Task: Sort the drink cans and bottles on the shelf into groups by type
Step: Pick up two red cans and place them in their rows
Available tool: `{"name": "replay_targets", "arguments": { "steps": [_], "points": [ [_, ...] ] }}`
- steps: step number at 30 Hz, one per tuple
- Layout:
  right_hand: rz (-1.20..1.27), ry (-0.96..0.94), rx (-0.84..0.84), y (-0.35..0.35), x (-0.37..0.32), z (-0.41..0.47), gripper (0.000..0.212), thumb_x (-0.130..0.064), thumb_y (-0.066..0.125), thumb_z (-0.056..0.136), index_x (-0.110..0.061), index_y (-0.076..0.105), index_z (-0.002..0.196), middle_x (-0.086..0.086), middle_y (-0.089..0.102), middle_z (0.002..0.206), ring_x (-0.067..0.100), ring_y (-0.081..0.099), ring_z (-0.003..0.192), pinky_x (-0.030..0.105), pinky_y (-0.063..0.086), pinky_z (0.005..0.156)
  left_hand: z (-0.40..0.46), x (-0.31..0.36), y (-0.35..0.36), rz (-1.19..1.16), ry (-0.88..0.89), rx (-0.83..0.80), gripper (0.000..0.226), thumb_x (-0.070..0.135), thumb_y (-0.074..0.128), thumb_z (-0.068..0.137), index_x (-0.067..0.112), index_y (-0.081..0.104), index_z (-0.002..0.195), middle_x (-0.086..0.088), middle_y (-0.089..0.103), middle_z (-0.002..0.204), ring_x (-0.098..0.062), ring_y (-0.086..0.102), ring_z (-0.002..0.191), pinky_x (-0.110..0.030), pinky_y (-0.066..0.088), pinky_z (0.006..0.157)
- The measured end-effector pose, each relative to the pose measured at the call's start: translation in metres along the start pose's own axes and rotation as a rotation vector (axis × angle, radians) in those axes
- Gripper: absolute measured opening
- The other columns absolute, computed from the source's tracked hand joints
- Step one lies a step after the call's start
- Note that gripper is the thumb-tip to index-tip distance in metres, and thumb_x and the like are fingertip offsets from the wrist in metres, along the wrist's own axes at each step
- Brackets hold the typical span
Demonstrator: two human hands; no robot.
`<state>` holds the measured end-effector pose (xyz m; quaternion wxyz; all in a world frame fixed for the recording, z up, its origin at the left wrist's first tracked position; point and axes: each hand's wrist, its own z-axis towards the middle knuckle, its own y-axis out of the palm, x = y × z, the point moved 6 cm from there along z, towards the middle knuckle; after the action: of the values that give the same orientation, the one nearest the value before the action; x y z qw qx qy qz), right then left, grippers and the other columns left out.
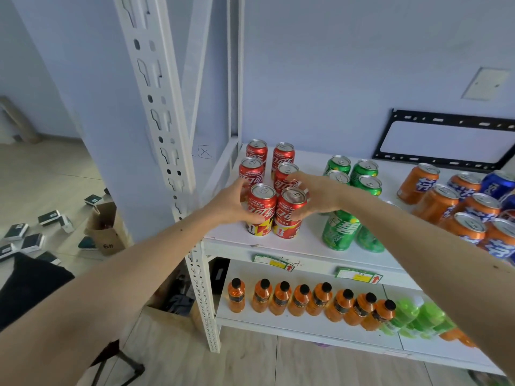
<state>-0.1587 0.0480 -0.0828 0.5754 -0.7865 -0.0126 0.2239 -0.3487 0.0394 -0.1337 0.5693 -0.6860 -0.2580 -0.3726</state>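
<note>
Several red cola cans stand in two columns at the left end of the white upper shelf (pixel 301 245). My left hand (pixel 232 203) grips the front left red can (pixel 260 210) from its left side. My right hand (pixel 317 195) grips the front right red can (pixel 289 213) from the right, fingers curled over its top rim. Green soda cans (pixel 338 231) stand just right of them, partly hidden behind my right forearm. Orange soda cans (pixel 434 203) fill the right part of the shelf, with blue cans (pixel 494 185) at the far right.
The lower shelf (pixel 306 327) carries a row of orange bottles (pixel 299 300) with black caps and green bottles (pixel 418 316) to their right. A white slotted upright (pixel 164 112) stands left of the shelf. A black bracket (pixel 446 136) leans on the wall. Boxes litter the floor at left.
</note>
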Motion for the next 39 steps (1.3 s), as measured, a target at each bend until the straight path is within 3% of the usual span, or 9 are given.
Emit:
{"name": "replay_targets", "arguments": {
  "steps": [4, 8, 12, 15, 17, 19, 21, 36, 39],
  "points": [
    [0.141, 0.036, 0.131, -0.042, 0.004, 0.004, 0.079, -0.036, 0.085, 0.067, -0.026, 0.045, 0.133, -0.001, 0.058, 0.127, 0.020, 0.064, 0.103, 0.044, 0.049, 0.097, 0.008, 0.023, -0.037, -0.160, -0.011, 0.057, 0.082, 0.026, 0.086, 0.069, 0.015, 0.042, 0.138, 0.000, 0.053, 0.133, -0.015, 0.052, 0.118, -0.032, 0.045, 0.094],
    [0.154, 0.080, 0.256, -0.060, 0.010, 0.025, 0.065, -0.034, 0.080, 0.075, -0.015, 0.051, 0.130, 0.004, 0.060, 0.126, 0.021, 0.059, 0.109, 0.039, 0.047, 0.099, 0.037, 0.044, -0.055, -0.075, 0.020, 0.216, 0.071, 0.031, 0.079, 0.079, 0.015, 0.043, 0.139, -0.003, 0.049, 0.141, -0.020, 0.049, 0.127, -0.034, 0.043, 0.099],
    [-0.022, 0.086, 0.150, -0.041, 0.008, 0.059, 0.079, -0.042, 0.073, 0.080, -0.013, 0.037, 0.144, 0.008, 0.046, 0.145, 0.027, 0.045, 0.130, 0.038, 0.038, 0.105, 0.069, 0.041, -0.043, 0.060, -0.037, 0.189, 0.074, 0.026, 0.077, 0.080, 0.015, 0.040, 0.143, -0.009, 0.052, 0.140, -0.026, 0.052, 0.126, -0.035, 0.044, 0.100],
    [-0.092, 0.073, 0.071, -0.030, 0.012, 0.085, 0.090, -0.050, 0.073, 0.077, -0.015, 0.030, 0.148, 0.009, 0.044, 0.147, 0.030, 0.046, 0.130, 0.039, 0.042, 0.103, 0.085, 0.034, -0.033, 0.050, -0.099, 0.104, 0.054, 0.021, 0.074, 0.083, 0.015, 0.052, 0.132, -0.006, 0.062, 0.124, -0.022, 0.060, 0.111, -0.036, 0.050, 0.088],
    [-0.119, 0.045, 0.026, -0.027, 0.015, 0.095, 0.084, -0.047, 0.073, 0.079, -0.016, 0.032, 0.146, 0.010, 0.046, 0.144, 0.030, 0.050, 0.125, 0.036, 0.046, 0.095, 0.090, 0.028, -0.030, 0.031, -0.163, 0.074, 0.044, 0.022, 0.070, 0.086, 0.016, 0.053, 0.126, -0.003, 0.062, 0.117, -0.020, 0.058, 0.104, -0.035, 0.050, 0.080],
    [-0.140, -0.004, -0.002, -0.025, 0.017, 0.101, 0.071, -0.039, 0.073, 0.082, -0.016, 0.039, 0.140, 0.010, 0.051, 0.138, 0.029, 0.054, 0.118, 0.031, 0.046, 0.087, 0.095, 0.023, -0.028, -0.002, -0.200, 0.063, 0.039, 0.022, 0.069, 0.088, 0.017, 0.053, 0.123, -0.003, 0.061, 0.114, -0.022, 0.057, 0.101, -0.039, 0.051, 0.083],
    [-0.162, -0.043, -0.014, -0.027, 0.020, 0.104, 0.066, -0.035, 0.073, 0.083, -0.016, 0.042, 0.138, 0.009, 0.053, 0.136, 0.028, 0.054, 0.119, 0.032, 0.045, 0.089, 0.100, 0.023, -0.026, -0.014, -0.213, 0.044, 0.035, 0.020, 0.068, 0.089, 0.018, 0.052, 0.120, -0.002, 0.059, 0.112, -0.021, 0.057, 0.100, -0.041, 0.051, 0.086],
    [-0.219, -0.085, -0.061, -0.027, 0.029, 0.115, 0.074, -0.037, 0.077, 0.077, -0.018, 0.040, 0.137, 0.008, 0.054, 0.134, 0.028, 0.054, 0.117, 0.040, 0.047, 0.095, 0.113, 0.024, -0.008, 0.077, -0.227, -0.115, 0.058, 0.029, 0.071, 0.087, 0.021, 0.041, 0.136, -0.003, 0.052, 0.134, -0.021, 0.054, 0.113, -0.044, 0.051, 0.096],
    [-0.215, -0.078, -0.106, -0.030, 0.029, 0.112, 0.081, -0.041, 0.078, 0.074, -0.020, 0.036, 0.140, 0.007, 0.051, 0.139, 0.027, 0.051, 0.123, 0.041, 0.044, 0.101, 0.118, 0.026, -0.013, 0.111, -0.213, -0.136, 0.078, 0.034, 0.074, 0.083, 0.019, 0.032, 0.148, -0.003, 0.040, 0.149, -0.022, 0.045, 0.129, -0.037, 0.043, 0.102]
  ]
}}
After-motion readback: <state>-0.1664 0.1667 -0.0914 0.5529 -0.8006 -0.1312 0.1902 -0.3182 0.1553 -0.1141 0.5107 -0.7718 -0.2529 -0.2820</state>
